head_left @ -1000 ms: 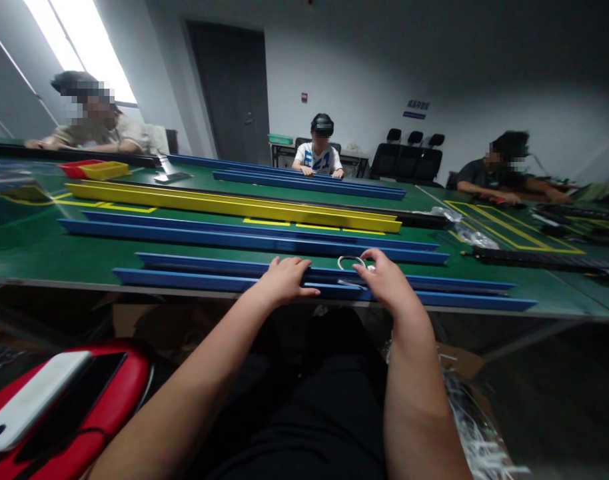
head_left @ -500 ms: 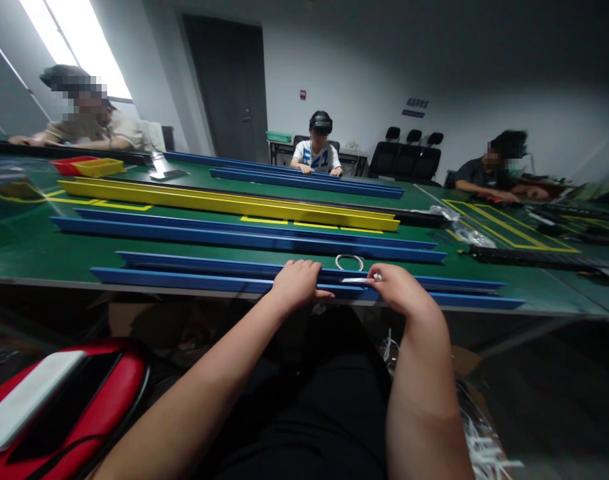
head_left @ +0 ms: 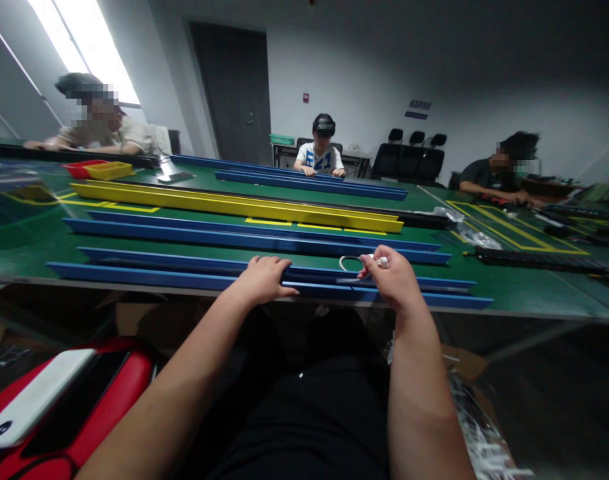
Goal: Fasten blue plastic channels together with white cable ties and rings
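Observation:
The nearest blue channel (head_left: 149,272) lies lengthwise along the table's front edge. My left hand (head_left: 264,279) grips it near its middle, fingers over the top and thumb on the near side. Just right of that, my right hand (head_left: 388,272) is closed in a pinch on a small white piece (head_left: 382,261) above the channel. A thin white ring (head_left: 350,263) lies beside the right fingertips. Below the ring, a pale strip (head_left: 349,280) shows at the channel; whether it is joined to the white piece I cannot tell.
Behind lie another blue channel (head_left: 234,235), a yellow channel (head_left: 234,205) and more blue channels (head_left: 309,183). Red and yellow trays (head_left: 104,171) stand at the left, clear plastic (head_left: 477,237) at the right. Three people sit around the table. A red seat (head_left: 129,380) is lower left.
The near blue channel has slid left with my left hand. My right hand has turned upward and now holds the small white piece higher, by the ring.

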Demonstrator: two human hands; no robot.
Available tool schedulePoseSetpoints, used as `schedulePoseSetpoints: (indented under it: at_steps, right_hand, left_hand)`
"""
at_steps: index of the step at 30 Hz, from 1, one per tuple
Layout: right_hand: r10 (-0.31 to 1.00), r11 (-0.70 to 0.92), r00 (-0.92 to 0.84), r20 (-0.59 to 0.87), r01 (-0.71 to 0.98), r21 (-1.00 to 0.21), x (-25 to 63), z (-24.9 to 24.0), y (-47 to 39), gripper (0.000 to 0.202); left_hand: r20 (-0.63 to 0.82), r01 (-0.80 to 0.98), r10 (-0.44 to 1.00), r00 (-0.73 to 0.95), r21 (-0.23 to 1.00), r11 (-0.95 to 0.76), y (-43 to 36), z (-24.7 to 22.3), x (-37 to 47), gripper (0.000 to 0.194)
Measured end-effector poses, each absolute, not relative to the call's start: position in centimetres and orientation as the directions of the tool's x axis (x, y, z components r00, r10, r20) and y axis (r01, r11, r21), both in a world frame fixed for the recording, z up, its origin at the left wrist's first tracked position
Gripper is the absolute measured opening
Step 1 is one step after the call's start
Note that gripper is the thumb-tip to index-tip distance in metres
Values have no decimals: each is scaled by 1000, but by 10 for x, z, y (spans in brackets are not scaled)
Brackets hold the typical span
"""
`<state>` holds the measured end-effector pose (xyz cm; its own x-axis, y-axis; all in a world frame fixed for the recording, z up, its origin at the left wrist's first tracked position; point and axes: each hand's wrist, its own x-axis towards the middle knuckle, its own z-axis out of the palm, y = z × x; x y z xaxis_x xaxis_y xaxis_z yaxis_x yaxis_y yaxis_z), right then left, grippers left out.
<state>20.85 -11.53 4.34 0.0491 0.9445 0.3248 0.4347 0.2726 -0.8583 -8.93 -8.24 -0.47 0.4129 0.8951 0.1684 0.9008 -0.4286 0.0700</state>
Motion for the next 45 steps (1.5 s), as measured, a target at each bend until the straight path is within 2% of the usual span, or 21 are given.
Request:
schedulePoseSetpoints:
  at_steps: [2, 5, 7, 9, 11, 13, 18, 23, 27, 30, 32, 34, 37, 39, 41, 45]
  right_hand:
    - [947, 247, 70, 313, 462, -852, 208, 43, -115, 32]
    - [956, 192, 20, 291, 706, -682, 214, 39, -111, 29]
    - [977, 147, -43, 207, 843, -518, 221, 34, -108, 31]
    - [991, 129, -106, 80, 912, -389, 228, 28, -104, 28]
    - [987, 142, -159, -28, 940, -312, 233, 24, -102, 20]
    - [984, 140, -166, -68, 949, -283, 238, 24, -101, 13]
    - [995, 99, -94, 28, 951, -294, 250, 34, -109, 10]
    - [979, 116, -60, 197, 951, -287, 248, 44, -114, 26]
    - [954, 185, -109, 279, 946, -264, 235, 45, -111, 34]
    - [918, 268, -168, 360, 930, -250, 229, 44, -109, 31]
    - [900, 310, -175, 400, 902, -302, 226, 45, -110, 24]
    - [906, 323, -148, 397, 847, -422, 223, 46, -113, 20]
    - [934, 308, -108, 342, 728, -612, 219, 48, -117, 24]
    - [944, 290, -83, 321, 676, -678, 219, 47, -117, 27]
    - [941, 270, -43, 337, 697, -665, 221, 45, -115, 28]
    - [933, 235, -39, 357, 819, -524, 232, 41, -109, 24]
  left_hand:
    - [190, 885, 880, 435, 92, -457, -85, -6, -66, 77]
    - [228, 847, 843, 487, 111, -520, -88, -7, -21, 74]
    - [257, 821, 814, 522, 109, -561, -89, -7, 7, 72]
    - [267, 817, 807, 527, 101, -568, -89, -6, 27, 70]
    - [260, 831, 818, 513, 87, -549, -88, -6, 37, 71]
    - [266, 843, 825, 499, 70, -533, -87, -7, 39, 72]
    - [285, 850, 821, 495, 36, -525, -86, -10, 13, 70]
    - [264, 861, 832, 488, 7, -508, -80, -11, -41, 74]
    - [244, 874, 850, 468, 13, -485, -78, -9, -76, 77]
    - [221, 874, 855, 469, 29, -486, -79, -7, -85, 77]
    - [204, 875, 861, 466, 38, -482, -80, -5, -81, 77]
    - [190, 879, 869, 457, 50, -474, -81, -4, -71, 76]
    - [189, 866, 860, 474, 77, -494, -84, -2, -43, 74]
    - [211, 832, 828, 520, 93, -547, -86, -2, -18, 75]
    - [212, 821, 817, 537, 94, -564, -89, -2, 9, 75]
    - [244, 853, 839, 487, 74, -516, -90, -4, 46, 79]
